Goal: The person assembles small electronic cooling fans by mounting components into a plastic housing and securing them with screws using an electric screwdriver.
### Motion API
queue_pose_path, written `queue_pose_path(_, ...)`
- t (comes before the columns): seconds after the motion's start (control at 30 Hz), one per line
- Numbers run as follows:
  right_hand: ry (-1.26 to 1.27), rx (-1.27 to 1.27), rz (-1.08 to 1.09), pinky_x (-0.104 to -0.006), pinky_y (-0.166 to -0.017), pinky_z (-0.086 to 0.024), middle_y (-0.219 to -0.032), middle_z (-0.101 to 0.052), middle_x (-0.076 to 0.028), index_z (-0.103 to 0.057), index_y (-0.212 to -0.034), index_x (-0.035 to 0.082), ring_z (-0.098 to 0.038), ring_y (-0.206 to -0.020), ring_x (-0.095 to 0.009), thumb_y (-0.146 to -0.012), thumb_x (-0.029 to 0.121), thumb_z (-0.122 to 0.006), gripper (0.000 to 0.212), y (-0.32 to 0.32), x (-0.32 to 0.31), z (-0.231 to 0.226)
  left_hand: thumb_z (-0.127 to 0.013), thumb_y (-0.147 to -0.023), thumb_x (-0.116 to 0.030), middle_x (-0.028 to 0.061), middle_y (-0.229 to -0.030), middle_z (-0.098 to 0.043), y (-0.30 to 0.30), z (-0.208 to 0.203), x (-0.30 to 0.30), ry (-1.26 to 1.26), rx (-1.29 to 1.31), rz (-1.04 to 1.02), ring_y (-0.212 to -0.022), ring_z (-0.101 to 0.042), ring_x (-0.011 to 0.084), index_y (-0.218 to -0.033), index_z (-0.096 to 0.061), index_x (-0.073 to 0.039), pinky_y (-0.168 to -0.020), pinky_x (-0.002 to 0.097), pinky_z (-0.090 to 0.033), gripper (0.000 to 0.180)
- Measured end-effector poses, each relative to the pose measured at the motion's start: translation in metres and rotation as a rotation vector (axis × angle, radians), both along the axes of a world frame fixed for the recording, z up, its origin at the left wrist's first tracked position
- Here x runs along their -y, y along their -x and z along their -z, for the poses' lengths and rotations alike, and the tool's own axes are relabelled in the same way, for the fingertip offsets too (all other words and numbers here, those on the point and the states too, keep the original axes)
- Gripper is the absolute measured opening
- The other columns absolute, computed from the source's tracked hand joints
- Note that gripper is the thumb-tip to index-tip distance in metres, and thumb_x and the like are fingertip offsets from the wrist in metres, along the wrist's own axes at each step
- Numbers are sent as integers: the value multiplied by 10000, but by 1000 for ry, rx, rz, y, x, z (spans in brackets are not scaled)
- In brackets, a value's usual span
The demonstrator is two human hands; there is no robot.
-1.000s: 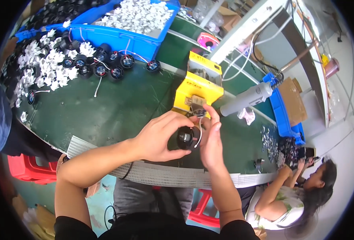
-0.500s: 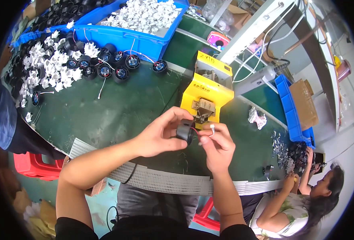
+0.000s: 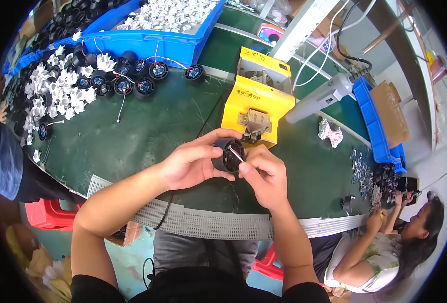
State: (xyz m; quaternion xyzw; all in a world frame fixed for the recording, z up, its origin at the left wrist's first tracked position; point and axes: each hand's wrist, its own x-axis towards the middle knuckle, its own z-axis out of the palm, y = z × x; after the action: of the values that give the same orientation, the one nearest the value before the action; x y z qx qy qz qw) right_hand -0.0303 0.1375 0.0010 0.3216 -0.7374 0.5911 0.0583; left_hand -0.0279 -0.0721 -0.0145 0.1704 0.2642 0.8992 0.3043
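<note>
A black round plastic housing (image 3: 222, 160) is held in my left hand (image 3: 190, 160), thumb on its near rim and fingers round its far side. Its open end tilts up to the right, and a thin pale wire (image 3: 236, 153) shows against the dark inside. My right hand (image 3: 266, 174) pinches that wire at the housing's edge; the wire's end is hidden by the fingers. Just beyond both hands stands a yellow machine (image 3: 256, 101) with a metal mechanism (image 3: 256, 123) on its front.
Several black housings with blue circuit boards (image 3: 144, 87) lie at the left, beside a heap of white plastic parts (image 3: 57, 96). Behind them is a blue bin (image 3: 163, 45). A bundle of wires (image 3: 330, 132) lies right of the machine. A co-worker (image 3: 370, 252) sits at the far right.
The housing has turned so its open end faces me more. My right hand has moved left against it, and the white connector seen above its fingers before is now out of sight.
</note>
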Motion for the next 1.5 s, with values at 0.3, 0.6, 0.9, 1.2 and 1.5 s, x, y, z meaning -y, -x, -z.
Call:
queue_pose_path(0.3,-32,29,167,-294,-630,-429,-742,-570,-60,-655,-759,-5,-533,-699,-166,-815,48,-722,101,-3,2,5,-426,-1023,-224,136,-1284,-544,-2,-3,-3,36,31,-60,-1175,-565,242,-1381,-427,-55,-998,443,-484,396)
queue_pose_path(0.6,-343,-211,265,-335,-603,-467,-781,-563,-63,-641,-775,18,-568,-697,-241,-815,88,-729,119,-5,9,4,-516,-998,-154,70,-1235,-570,-1,-5,-5,454,-74,-153,-1106,-582,127,-1365,-488,-36,-939,334,-509,387)
queue_pose_path(0.9,311,141,-74,-272,-715,-582,-1194,-509,-134,-595,-1060,-30,-649,-927,-179,-779,-154,-683,320,4,-14,-3,-544,-966,-82,136,-1290,-587,-1,-8,0,-8,138,-260,-1115,-625,290,-1202,-616,-8,-965,456,-507,258)
queue_pose_path(1.2,-124,-414,233,-238,-720,-551,-1106,-625,-117,-705,-1017,-22,-658,-862,-149,-787,-36,-740,232,6,-5,-10,-582,-938,-56,116,-1407,-474,-3,3,2,-67,5,-323,-1208,-554,307,-1001,-693,-77,-1017,450,-450,129)
queue_pose_path(1.5,416,409,42,-239,-616,-558,-820,-684,-81,-669,-1036,-21,-665,-697,-125,-827,-61,-711,216,-15,13,3,-589,-899,-82,156,-1407,-453,-9,-4,-7,12,-104,-223,-1244,-505,284,-1370,-469,-52,-1049,447,-394,486)
